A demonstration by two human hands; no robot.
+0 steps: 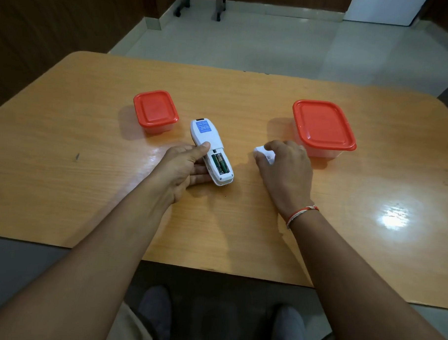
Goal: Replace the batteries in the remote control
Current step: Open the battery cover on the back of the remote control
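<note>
A white remote control (208, 141) lies face down near the middle of the wooden table (88, 189), its battery bay open. Two green batteries (221, 164) sit inside the bay. My left hand (184, 168) grips the remote from its left side, thumb on its back and fingers underneath. The white battery cover (264, 153) rests on the table to the right of the remote, and my right hand (284, 170) lies over it with the fingers closed on it. Most of the cover is hidden under that hand.
A small clear box with a red lid (155, 110) stands behind the remote at the left. A larger clear box with a red lid (322, 126) stands just beyond my right hand. The near table edge runs above my lap.
</note>
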